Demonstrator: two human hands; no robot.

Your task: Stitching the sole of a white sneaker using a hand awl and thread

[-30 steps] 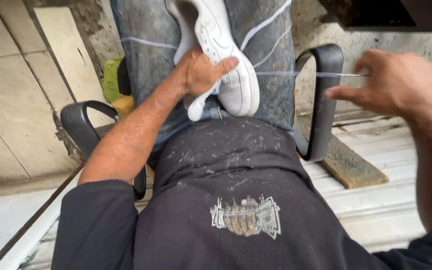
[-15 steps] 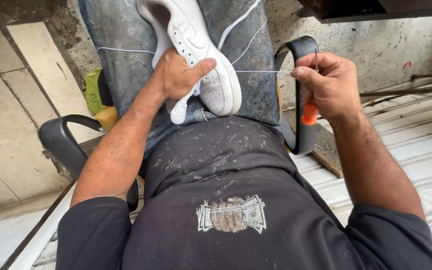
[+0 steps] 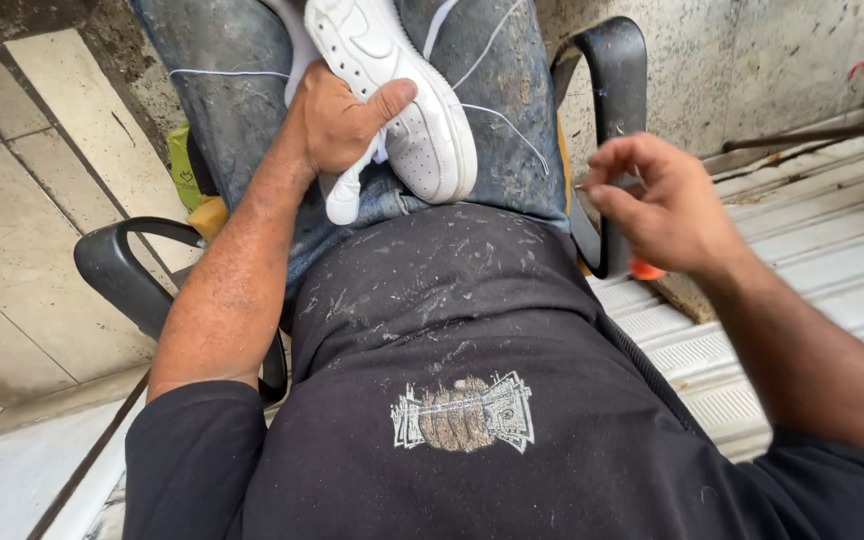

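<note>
While the person sits in a chair, the head view looks down at both hands over the lap.

Left hand: the left hand [image 3: 337, 125] is wrapped around a white sneaker [image 3: 392, 90], thumb lying across its upper and fingers hidden beneath it.
Right hand: the right hand [image 3: 667, 205] hovers beside the right armrest, fingertips drawn loosely together; a thin white thread [image 3: 512, 125] runs toward them, though I cannot tell for sure that they pinch it. Something orange [image 3: 645, 270] peeks out below the palm.
Sneaker: it lies on the lap, on the jeans [image 3: 222, 110], its rounded end pointing toward the belly.
Thread: it stretches from the sneaker across the right thigh toward the right hand.
Clothing: black shirt [image 3: 472, 400] flecked with pale bits, with a small print on the front.
Chair: black armrests [image 3: 612, 90] on both sides.
Surroundings: tiled floor [image 3: 12, 240] on the left, ribbed metal sheet [image 3: 812, 270] on the right.
</note>
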